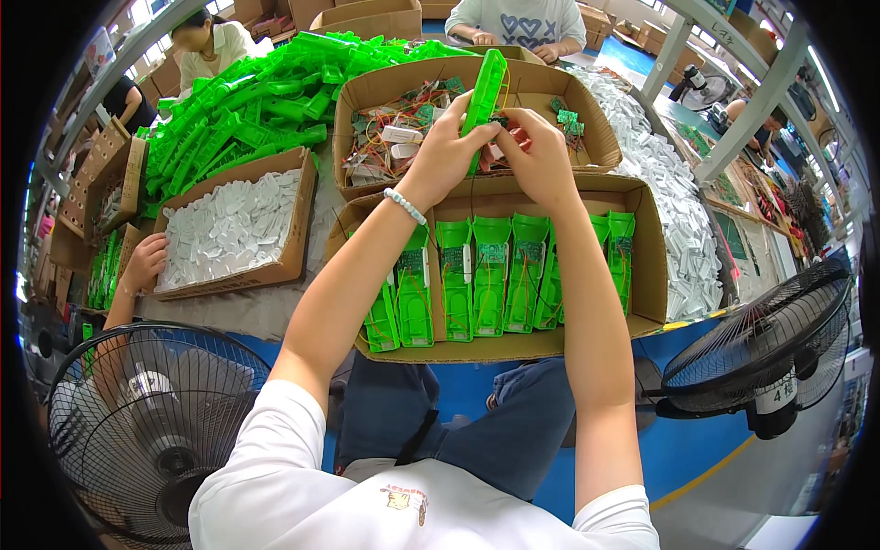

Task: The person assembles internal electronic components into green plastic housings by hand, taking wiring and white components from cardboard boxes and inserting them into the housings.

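Note:
My left hand (pixel 446 147) is closed around a long green plastic shell (pixel 488 81), tilted upward over the boxes. Close against it, my right hand (pixel 539 156) pinches something small and dark at the shell's side; the fingers mostly hide what it is. Just beyond my hands stands a cardboard box (pixel 600 137) of wired circuit boards (pixel 426 110) and white plastic parts (pixel 401 135). Below my wrists, a nearer cardboard box (pixel 653 266) holds a row of green shells (pixel 490 275) fitted with boards and thin red and yellow wires.
A heap of green shells (pixel 247 101) rises at the far left, behind a box of white pieces (pixel 240 220) that a co-worker's hand (pixel 147 261) touches. White parts (pixel 665 183) cover the right side. Fans (pixel 170 431) flank me, and another person (pixel 522 27) sits opposite.

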Demonstrator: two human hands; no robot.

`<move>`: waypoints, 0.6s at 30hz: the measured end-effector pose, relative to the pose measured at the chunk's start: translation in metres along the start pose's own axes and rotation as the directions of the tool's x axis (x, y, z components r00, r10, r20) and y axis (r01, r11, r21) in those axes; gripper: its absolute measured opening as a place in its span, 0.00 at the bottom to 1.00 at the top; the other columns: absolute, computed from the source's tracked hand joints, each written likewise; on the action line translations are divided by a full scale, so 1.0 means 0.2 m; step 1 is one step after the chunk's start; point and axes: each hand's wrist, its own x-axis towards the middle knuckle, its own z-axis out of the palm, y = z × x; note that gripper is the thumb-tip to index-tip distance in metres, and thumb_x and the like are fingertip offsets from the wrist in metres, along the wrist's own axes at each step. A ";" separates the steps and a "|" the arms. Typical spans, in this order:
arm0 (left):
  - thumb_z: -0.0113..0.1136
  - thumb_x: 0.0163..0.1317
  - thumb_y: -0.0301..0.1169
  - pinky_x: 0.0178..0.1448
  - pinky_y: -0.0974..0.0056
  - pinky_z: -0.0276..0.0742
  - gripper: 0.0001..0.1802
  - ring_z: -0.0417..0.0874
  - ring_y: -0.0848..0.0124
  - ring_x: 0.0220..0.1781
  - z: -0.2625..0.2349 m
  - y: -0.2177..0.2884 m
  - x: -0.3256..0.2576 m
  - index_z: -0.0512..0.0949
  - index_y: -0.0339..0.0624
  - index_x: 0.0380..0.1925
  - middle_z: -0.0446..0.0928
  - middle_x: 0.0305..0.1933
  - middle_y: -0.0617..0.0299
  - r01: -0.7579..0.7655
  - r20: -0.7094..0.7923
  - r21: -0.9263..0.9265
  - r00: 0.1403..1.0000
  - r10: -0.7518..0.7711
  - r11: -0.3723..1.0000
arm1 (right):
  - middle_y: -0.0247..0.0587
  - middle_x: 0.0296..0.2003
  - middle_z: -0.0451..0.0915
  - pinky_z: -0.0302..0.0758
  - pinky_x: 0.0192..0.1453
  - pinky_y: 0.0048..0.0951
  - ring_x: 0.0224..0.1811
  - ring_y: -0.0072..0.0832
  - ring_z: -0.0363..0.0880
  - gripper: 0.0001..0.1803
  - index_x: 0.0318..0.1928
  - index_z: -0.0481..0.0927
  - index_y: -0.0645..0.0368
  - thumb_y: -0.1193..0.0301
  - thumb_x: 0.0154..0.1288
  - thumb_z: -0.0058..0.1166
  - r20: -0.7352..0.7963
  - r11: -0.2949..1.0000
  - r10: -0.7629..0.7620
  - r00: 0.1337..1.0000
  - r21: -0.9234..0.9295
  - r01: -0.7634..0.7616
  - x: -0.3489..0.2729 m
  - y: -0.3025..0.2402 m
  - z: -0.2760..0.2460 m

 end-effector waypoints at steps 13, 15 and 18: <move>0.59 0.68 0.30 0.33 0.69 0.76 0.27 0.79 0.76 0.33 0.01 0.00 -0.01 0.64 0.35 0.64 0.78 0.36 0.62 -0.012 0.002 0.039 1.000 0.012 0.999 | 0.49 0.37 0.82 0.78 0.39 0.35 0.32 0.38 0.82 0.15 0.46 0.81 0.65 0.68 0.63 0.58 -0.011 1.000 -0.007 1.000 -0.012 0.007 0.00 -0.01 0.00; 0.58 0.68 0.30 0.33 0.69 0.76 0.27 0.79 0.76 0.32 0.01 0.01 0.00 0.64 0.35 0.64 0.78 0.35 0.62 -0.014 0.001 0.037 1.000 0.014 0.999 | 0.49 0.38 0.82 0.78 0.39 0.35 0.32 0.38 0.82 0.15 0.46 0.81 0.65 0.68 0.63 0.58 -0.015 1.000 -0.014 1.000 -0.004 0.014 0.00 0.00 0.00; 0.58 0.68 0.30 0.33 0.69 0.76 0.27 0.79 0.76 0.32 0.01 0.01 -0.01 0.64 0.35 0.64 0.78 0.35 0.62 -0.018 -0.001 0.030 1.000 0.018 0.999 | 0.49 0.38 0.82 0.78 0.39 0.35 0.32 0.38 0.82 0.15 0.47 0.81 0.65 0.68 0.63 0.58 -0.020 1.000 -0.023 1.000 0.009 0.023 0.00 0.01 0.00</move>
